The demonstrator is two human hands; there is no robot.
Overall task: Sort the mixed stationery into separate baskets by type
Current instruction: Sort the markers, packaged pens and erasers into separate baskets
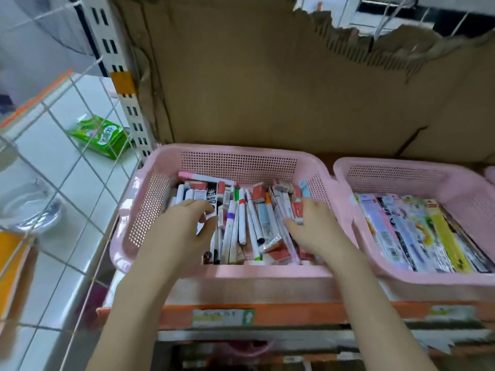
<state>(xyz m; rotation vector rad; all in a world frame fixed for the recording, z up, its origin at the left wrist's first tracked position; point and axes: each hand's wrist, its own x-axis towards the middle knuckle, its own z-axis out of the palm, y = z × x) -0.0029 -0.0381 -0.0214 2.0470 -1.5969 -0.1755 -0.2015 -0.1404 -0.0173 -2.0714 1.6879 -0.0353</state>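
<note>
A pink mesh basket point(235, 159) on the shelf holds a mixed pile of markers point(242, 220), pens and red-and-white eraser packs point(258, 192). Both my hands are inside it. My left hand point(184, 226) hovers over the left side of the pile with its fingers curled down among white markers; whether it holds one is hidden. On the right side, my right hand point(313, 226) pinches a red-and-white eraser pack point(297, 210) between thumb and fingers. A second pink basket point(401, 167) to the right holds flat packaged stationery point(417, 231) lying in rows.
Torn brown cardboard point(267, 76) backs the shelf behind the baskets. The shelf's orange front edge point(294, 314) runs below them. At left, a wire grid panel point(53, 156) stands over a white tiled floor with a green packet point(99, 136) on it.
</note>
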